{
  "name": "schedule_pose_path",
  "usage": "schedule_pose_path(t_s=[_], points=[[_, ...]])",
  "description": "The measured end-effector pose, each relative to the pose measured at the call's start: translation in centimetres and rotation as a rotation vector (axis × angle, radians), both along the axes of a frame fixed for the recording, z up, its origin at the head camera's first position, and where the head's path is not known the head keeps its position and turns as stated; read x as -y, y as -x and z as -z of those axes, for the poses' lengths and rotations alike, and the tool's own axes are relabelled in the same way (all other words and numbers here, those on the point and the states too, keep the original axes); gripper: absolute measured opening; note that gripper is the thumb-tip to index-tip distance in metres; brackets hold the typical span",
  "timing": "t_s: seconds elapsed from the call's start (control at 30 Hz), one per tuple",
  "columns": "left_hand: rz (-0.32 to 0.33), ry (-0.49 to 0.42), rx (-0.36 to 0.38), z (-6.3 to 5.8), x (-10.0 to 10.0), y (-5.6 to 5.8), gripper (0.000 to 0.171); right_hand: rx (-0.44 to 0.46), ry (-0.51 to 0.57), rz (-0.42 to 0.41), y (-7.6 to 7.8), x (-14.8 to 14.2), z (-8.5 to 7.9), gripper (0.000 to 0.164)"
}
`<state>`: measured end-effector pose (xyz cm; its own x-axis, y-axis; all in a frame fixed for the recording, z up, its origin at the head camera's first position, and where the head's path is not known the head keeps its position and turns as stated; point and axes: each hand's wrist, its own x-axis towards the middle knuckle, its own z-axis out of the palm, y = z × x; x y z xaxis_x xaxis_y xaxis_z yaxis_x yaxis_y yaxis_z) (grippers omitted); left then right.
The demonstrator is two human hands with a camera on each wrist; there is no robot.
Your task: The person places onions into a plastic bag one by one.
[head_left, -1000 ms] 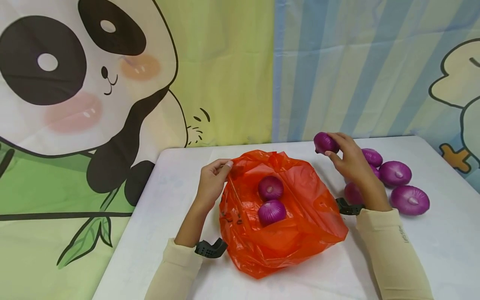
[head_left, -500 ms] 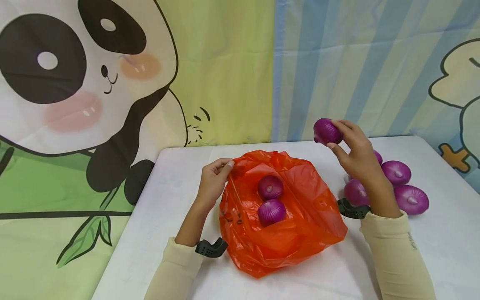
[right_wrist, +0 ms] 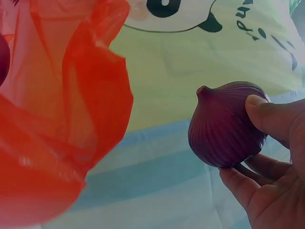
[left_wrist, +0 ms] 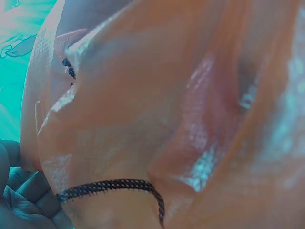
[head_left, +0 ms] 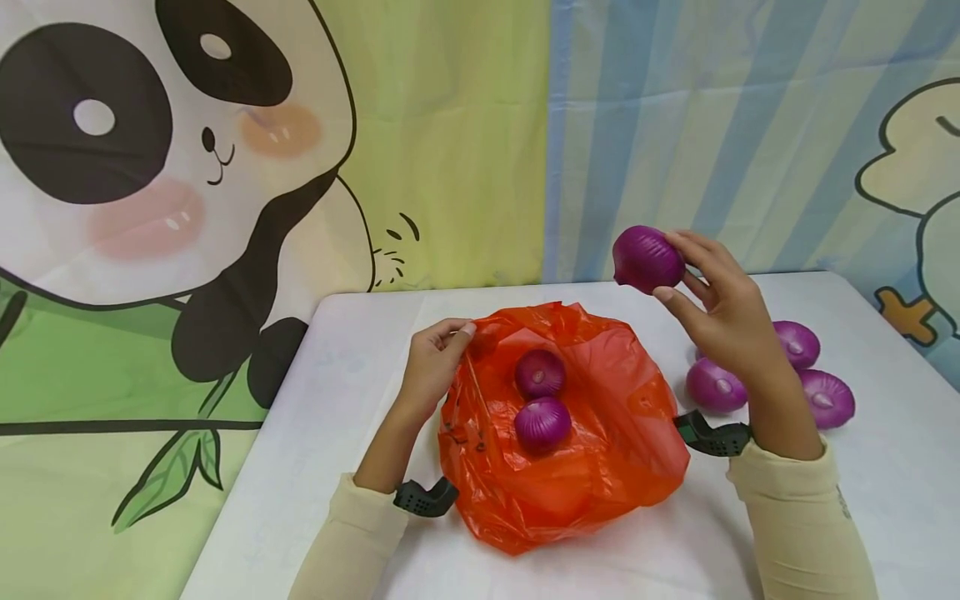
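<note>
Between thumb and fingers, my right hand [head_left: 723, 304] grips a purple onion [head_left: 648, 259], raised above the table's far side to the right of a red plastic bag [head_left: 592, 492]. The right wrist view shows the same onion [right_wrist: 226, 126] with its pointed tip away from the palm. At the bag's upper left rim, my left hand [head_left: 435, 362] pinches the plastic. Inside the open bag lie two more onions, one [head_left: 540, 373] just behind the other [head_left: 543, 424]. Crumpled plastic [left_wrist: 124, 119] fills most of the left wrist view.
Several loose onions, among them a near one [head_left: 828, 399] and one beside my wrist [head_left: 715, 385], lie on the right of the white table [head_left: 337, 400], partly hidden by my right arm. A printed cloth [head_left: 465, 150] with a panda hangs behind the table.
My right hand has lifted the onion higher and nearer to the camera, with its forearm shifting right. The left hand keeps its pinch on the bag's rim, moving very slightly right.
</note>
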<state>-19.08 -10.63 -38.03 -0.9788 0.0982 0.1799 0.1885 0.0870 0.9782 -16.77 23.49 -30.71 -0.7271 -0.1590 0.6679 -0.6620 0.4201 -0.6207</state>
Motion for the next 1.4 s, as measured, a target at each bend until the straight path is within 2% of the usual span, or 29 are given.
schedule_pose_path(t_s=[0.2, 0.4, 0.53, 0.7, 0.83, 0.9, 1.07, 1.27, 1.4], points=[[0.001, -0.009, 0.023, -0.3, 0.0, -0.1, 0.026, -0.041, 0.054, -0.093, -0.7, 1.0, -0.4, 0.065], [-0.002, -0.011, 0.021, -0.2, -0.1, -0.2, 0.023, -0.016, 0.030, -0.268, -0.9, 2.0, -0.1, 0.064], [-0.010, -0.003, 0.021, -0.1, -0.1, -0.2, 0.023, 0.040, -0.014, -0.405, -1.0, 2.5, 0.1, 0.064], [-0.016, -0.003, 0.012, 0.1, 0.0, 0.1, 0.023, 0.108, -0.104, -0.455, -0.7, 3.4, 0.5, 0.066], [-0.009, -0.011, 0.009, 0.1, 0.1, 0.2, 0.023, 0.220, -0.167, -0.528, -0.6, 4.1, 1.2, 0.062], [-0.005, -0.015, 0.011, 0.0, 0.1, 0.2, 0.024, 0.258, -0.233, -0.561, -0.7, 4.6, 1.6, 0.057], [-0.006, -0.016, 0.018, -0.1, 0.1, 0.1, 0.024, 0.277, -0.395, -0.581, -0.4, 5.9, 2.6, 0.050], [-0.015, -0.006, 0.030, -0.2, 0.1, 0.1, 0.023, 0.356, -0.467, -0.561, -0.1, 6.9, 3.9, 0.047], [-0.024, -0.006, 0.023, -0.2, 0.1, 0.1, 0.023, 0.377, -0.515, -0.549, 0.1, 7.4, 4.5, 0.047]])
